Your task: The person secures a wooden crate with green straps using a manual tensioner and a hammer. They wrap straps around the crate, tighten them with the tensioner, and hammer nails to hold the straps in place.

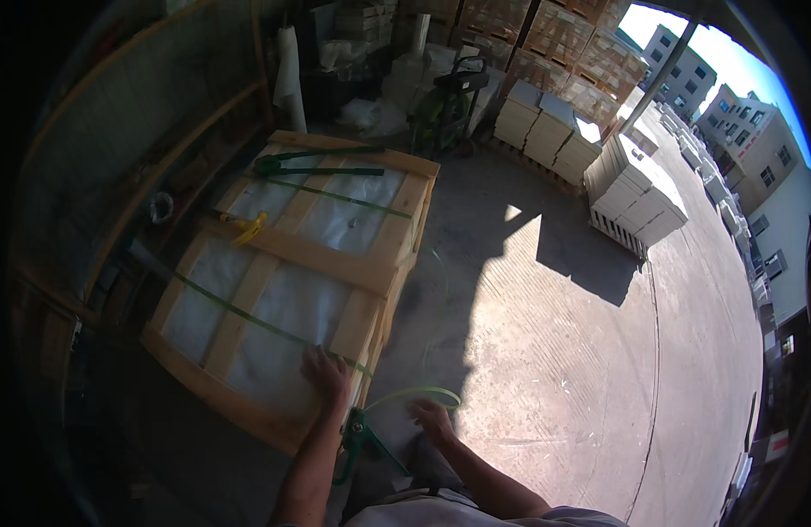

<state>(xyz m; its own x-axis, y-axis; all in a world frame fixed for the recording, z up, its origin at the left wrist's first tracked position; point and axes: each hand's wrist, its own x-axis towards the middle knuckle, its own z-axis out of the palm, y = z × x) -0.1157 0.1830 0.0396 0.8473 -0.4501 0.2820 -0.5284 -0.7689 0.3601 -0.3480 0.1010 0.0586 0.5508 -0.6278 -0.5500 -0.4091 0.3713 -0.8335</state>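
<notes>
A wooden crate with clear plastic sheeting under its slats stands in front of me, with green straps across it. My left hand lies on the crate's near right corner beside the nearer strap, fingers stretched out. Just below that hand, a green strapping tensioner hangs at the crate's side. From there a loose strap end loops out to the right. My right hand is at this loop with fingers curled, seemingly pinching the strap; its fingertips are somewhat blurred.
On the crate's top lie a long-handled green tool and a yellow tool. Wooden shelving runs along the left. Pallets of stacked slabs stand at the back right, with a green wheeled machine beyond the crate.
</notes>
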